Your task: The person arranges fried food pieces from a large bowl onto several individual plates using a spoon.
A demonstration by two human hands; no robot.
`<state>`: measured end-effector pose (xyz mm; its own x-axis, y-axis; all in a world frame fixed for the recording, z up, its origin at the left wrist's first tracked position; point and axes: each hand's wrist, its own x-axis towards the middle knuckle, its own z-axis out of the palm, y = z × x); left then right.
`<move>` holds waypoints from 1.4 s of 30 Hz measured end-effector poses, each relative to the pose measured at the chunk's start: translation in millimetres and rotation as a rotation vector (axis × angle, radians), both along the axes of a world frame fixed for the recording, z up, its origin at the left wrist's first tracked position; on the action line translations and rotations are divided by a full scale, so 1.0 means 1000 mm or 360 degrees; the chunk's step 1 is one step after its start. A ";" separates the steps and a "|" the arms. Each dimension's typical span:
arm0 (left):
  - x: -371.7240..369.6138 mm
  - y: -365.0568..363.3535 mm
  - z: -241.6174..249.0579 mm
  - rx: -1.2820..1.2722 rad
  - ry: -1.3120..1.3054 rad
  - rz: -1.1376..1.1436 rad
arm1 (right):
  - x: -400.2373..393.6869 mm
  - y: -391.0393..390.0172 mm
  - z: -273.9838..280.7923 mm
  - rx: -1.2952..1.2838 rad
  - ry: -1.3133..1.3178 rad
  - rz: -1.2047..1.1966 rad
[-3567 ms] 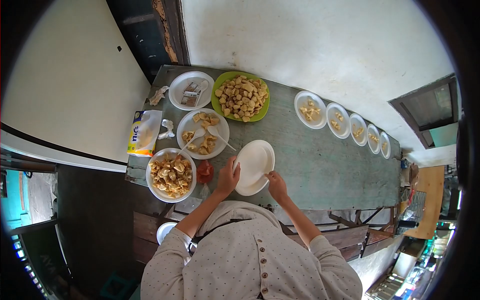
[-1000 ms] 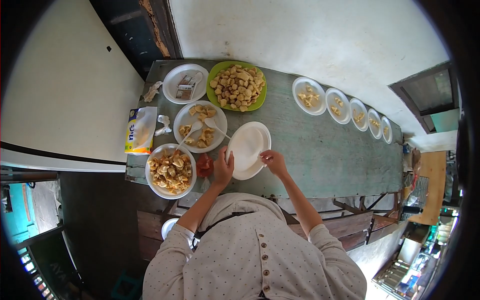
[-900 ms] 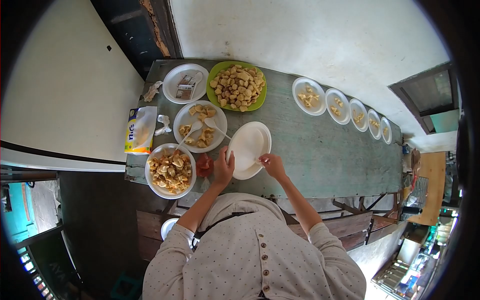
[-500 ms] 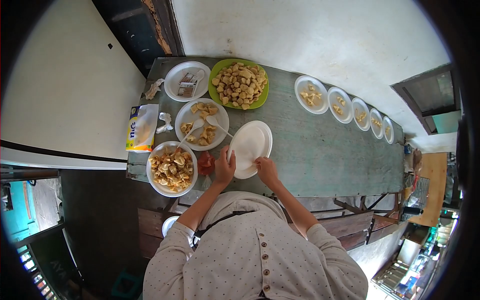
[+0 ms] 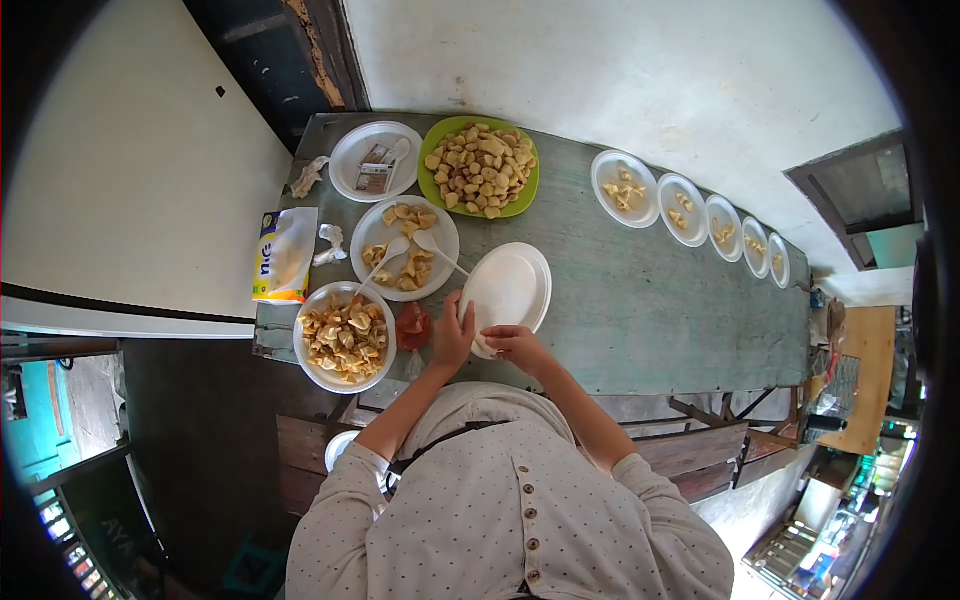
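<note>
A bare white disposable plate point(image 5: 512, 285) is tilted in front of me at the table's near edge. My left hand point(image 5: 454, 334) grips its left rim, thumb and fingers closed. At the near rim, the fingers of my right hand point(image 5: 515, 345) are pinched together on the plate. Just left of my left hand lies a small red bag point(image 5: 412, 327). Beyond it, a white plate point(image 5: 448, 225) bears folded snack pieces and two white spoons point(image 5: 427, 240). A fuller white plate point(image 5: 303, 352) of brown crisp pieces stands at the near left corner.
A green plate point(image 5: 428, 190) heaped with round pieces stands at the back. Beside it, a white plate point(image 5: 347, 160) holds a small packet and spoon. Several plates with small portions line the wall, one plate point(image 5: 603, 170) nearest. A yellow-white pack point(image 5: 285, 255) sits at left.
My right hand has slid left and slightly down along the plate's near rim, towards my left hand. The plate has shifted a little to the right.
</note>
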<state>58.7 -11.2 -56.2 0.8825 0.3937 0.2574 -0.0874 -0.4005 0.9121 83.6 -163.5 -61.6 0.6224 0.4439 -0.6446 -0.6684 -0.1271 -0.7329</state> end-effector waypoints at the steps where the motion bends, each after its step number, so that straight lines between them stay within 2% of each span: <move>1: 0.001 -0.002 0.002 -0.0013 -0.0007 -0.0028 | 0.003 -0.004 0.002 0.0349 0.0393 -0.0219; 2: 0.001 -0.003 0.004 -0.0015 -0.0007 -0.0017 | 0.005 -0.009 0.004 0.0346 0.0394 -0.0209; 5: 0.004 -0.006 0.006 -0.0217 0.0043 -0.0062 | 0.010 -0.028 0.013 0.0631 0.0456 -0.0485; 8: 0.006 -0.010 0.001 -0.0166 0.0017 -0.0115 | 0.011 -0.040 0.022 0.0605 0.0484 -0.0603; 9: 0.005 -0.011 -0.001 -0.0201 0.0151 -0.0215 | 0.013 -0.041 0.025 0.0608 0.0481 -0.0586; 11: 0.003 -0.009 -0.002 -0.0225 0.0279 -0.0284 | 0.018 -0.037 0.029 0.0630 0.0443 -0.0530; 13: -0.001 -0.005 -0.004 -0.0419 0.0642 -0.0494 | 0.026 -0.023 0.032 0.0582 0.0353 -0.0450; 18: -0.019 0.010 -0.007 -0.0317 0.0770 -0.0716 | 0.041 0.048 0.048 0.0354 0.0041 -0.0202; 22: -0.041 0.036 0.017 -0.0201 0.0773 -0.0752 | 0.048 0.122 0.050 0.0177 -0.0348 0.0201; 26: -0.056 0.079 0.025 -0.0257 0.0785 -0.0583 | 0.055 0.193 0.056 0.0190 -0.0606 0.0369; 28: -0.058 0.104 0.034 0.0175 0.0756 -0.0385 | 0.058 0.219 0.069 0.0231 -0.0673 0.0403; 29: -0.056 0.115 0.051 0.0181 0.0755 -0.0378 | 0.059 0.225 0.069 0.0257 -0.0738 0.0426; 30: -0.056 0.126 0.067 0.0102 0.0932 -0.0199 | 0.060 0.226 0.070 0.0263 -0.0740 0.0429; 31: -0.058 0.137 0.078 0.0021 0.1104 -0.0018 | 0.062 0.225 0.061 0.0218 -0.0958 0.0531; 32: -0.061 0.154 0.058 0.0080 0.0905 0.0139 | 0.064 0.223 0.052 0.0170 -0.1176 0.0630; 33: -0.063 0.168 0.037 0.0135 0.0703 0.0294 | 0.065 0.216 0.043 0.0173 -0.1180 0.0633; 34: -0.061 0.176 0.040 0.0133 0.0700 0.0298 | 0.065 0.204 0.034 0.0253 -0.0901 0.0689; 35: -0.056 0.184 0.044 0.0578 0.0689 0.0524 | 0.062 0.191 0.026 0.0329 -0.0617 0.0740; 36: -0.050 0.191 0.048 0.1025 0.0667 0.0745 | 0.055 0.179 0.018 0.0304 -0.0568 0.0696; 37: -0.046 0.199 0.048 0.1022 0.0665 0.0742 | 0.047 0.166 0.012 0.0279 -0.0521 0.0649; 39: -0.038 0.216 0.042 0.1163 0.0977 0.0698 | 0.036 0.136 0.021 0.0266 -0.0382 0.0620; 42: -0.024 0.247 0.010 0.1407 0.1013 0.0724 | 0.021 0.103 0.045 0.0126 -0.0353 0.0583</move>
